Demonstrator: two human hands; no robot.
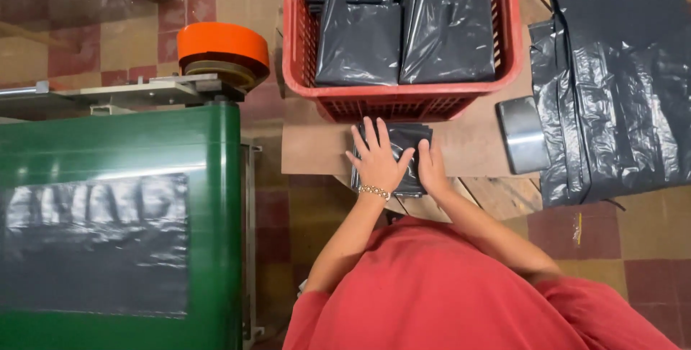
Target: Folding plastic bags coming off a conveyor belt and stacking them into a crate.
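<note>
Two hands are pressed flat on a folded black plastic bag (403, 159) on the tabletop (468, 148).

Just before the red crate (403, 98), the bag is held down by the left hand (376, 159), fingers spread, and the right hand (432, 166), laid flat at its edge; nothing is gripped. Even pressure from the middle outward is judged best, so trapped air is driven out and folds kept square. Inside the crate, folded bags (403, 33) are stacked; right of it, loose black sheeting (612, 91) is spread.

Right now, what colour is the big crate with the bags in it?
Red, seen best in the head view: the crate holds folded black bags.
</note>
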